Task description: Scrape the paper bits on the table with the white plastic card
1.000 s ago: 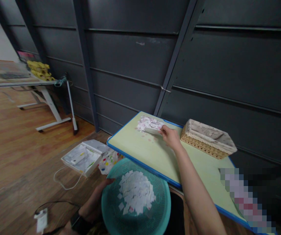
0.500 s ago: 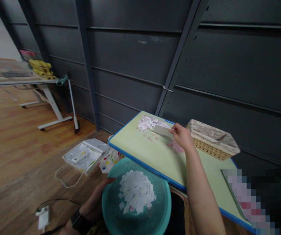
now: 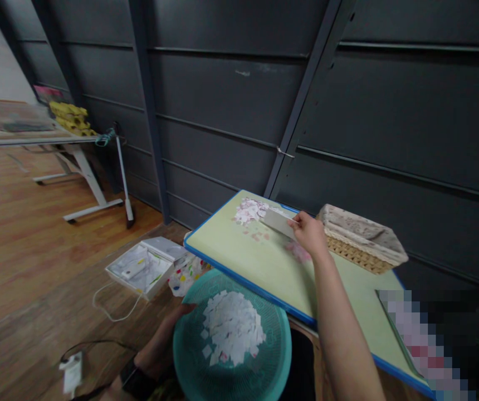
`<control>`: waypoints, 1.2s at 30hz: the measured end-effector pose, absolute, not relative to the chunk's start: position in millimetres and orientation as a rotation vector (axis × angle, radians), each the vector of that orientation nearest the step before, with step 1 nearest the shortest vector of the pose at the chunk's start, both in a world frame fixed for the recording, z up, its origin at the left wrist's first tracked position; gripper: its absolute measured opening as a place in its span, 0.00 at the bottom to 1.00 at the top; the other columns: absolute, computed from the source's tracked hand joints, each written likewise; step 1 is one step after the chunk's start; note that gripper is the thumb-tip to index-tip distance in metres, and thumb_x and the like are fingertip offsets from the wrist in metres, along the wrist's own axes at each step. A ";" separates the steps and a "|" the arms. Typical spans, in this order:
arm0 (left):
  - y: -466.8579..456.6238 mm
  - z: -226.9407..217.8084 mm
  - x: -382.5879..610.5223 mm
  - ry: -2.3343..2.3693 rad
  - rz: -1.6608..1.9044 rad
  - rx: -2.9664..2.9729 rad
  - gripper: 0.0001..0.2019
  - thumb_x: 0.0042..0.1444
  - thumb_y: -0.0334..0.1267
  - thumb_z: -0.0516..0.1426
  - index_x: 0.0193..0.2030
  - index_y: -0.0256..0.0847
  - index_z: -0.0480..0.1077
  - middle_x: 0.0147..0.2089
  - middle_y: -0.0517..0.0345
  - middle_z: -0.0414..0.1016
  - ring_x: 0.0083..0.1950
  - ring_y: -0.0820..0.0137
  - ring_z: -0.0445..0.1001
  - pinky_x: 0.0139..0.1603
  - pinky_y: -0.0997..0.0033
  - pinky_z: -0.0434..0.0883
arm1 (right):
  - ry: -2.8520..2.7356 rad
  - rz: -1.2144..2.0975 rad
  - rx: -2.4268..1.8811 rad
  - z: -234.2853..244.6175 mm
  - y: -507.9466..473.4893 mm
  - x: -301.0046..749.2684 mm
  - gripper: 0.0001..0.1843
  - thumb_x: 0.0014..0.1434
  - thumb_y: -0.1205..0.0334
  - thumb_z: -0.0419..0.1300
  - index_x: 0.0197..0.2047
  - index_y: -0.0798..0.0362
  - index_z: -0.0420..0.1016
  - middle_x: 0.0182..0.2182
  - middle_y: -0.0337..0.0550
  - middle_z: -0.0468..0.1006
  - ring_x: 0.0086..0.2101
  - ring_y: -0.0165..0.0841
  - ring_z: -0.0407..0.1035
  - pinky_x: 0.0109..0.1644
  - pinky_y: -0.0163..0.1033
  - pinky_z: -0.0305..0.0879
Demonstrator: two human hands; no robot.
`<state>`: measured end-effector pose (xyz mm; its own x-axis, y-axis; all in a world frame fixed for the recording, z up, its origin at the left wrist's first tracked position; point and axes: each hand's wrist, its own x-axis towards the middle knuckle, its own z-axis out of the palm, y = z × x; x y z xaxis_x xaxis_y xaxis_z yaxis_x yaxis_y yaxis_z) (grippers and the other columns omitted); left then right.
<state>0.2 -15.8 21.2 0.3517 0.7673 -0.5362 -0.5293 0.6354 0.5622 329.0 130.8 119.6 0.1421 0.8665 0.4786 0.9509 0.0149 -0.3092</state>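
Observation:
My left hand (image 3: 168, 328) grips the left rim of a teal plastic basket (image 3: 279, 356), its thumb over the edge. Inside the basket lies a heap of small white paper pieces (image 3: 233, 326). My right hand (image 3: 308, 231) pinches the near end of a flat, pale, card-like sheet (image 3: 278, 221) above the table. The sheet's far edge meets a pile of white paper bits (image 3: 250, 210) on the yellow-green tabletop (image 3: 243, 256). Some pinkish bits (image 3: 298, 250) lie below the sheet, close to my right hand.
A woven basket with a cloth liner (image 3: 360, 239) stands at the table's back right. A pixelated object (image 3: 423, 345) lies at the right end. On the floor to the left are an open white box (image 3: 141, 270) and a power strip (image 3: 72, 373). Dark wall panels (image 3: 223, 139) rise behind.
The sheet in my right hand has tilted, showing more of its face, and has shifted slightly over the paper pile. My left hand and the teal basket stay almost the same.

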 end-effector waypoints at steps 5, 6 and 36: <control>-14.6 17.4 -0.3 0.887 0.866 0.323 0.04 0.50 0.33 0.60 0.32 0.36 0.76 0.26 0.58 0.81 0.27 0.68 0.77 0.32 0.71 0.73 | -1.561 -0.251 -2.030 116.0 131.6 306.0 0.11 0.56 0.59 0.52 0.33 0.54 0.73 0.28 0.47 0.77 0.29 0.36 0.67 0.33 0.36 0.53; -14.9 18.6 -0.2 0.884 0.867 0.321 0.05 0.50 0.33 0.60 0.33 0.35 0.76 0.26 0.58 0.81 0.28 0.68 0.77 0.32 0.72 0.73 | -1.556 -0.248 -2.060 114.9 131.4 301.6 0.11 0.56 0.60 0.52 0.34 0.55 0.73 0.28 0.48 0.77 0.29 0.37 0.68 0.33 0.36 0.53; -16.6 26.7 0.6 0.820 0.845 0.257 0.05 0.51 0.35 0.59 0.30 0.35 0.75 0.24 0.56 0.81 0.26 0.69 0.76 0.30 0.72 0.71 | -2.092 0.113 -1.547 125.4 117.7 302.7 0.05 0.49 0.64 0.53 0.23 0.53 0.63 0.19 0.35 0.66 0.23 0.28 0.58 0.29 0.32 0.48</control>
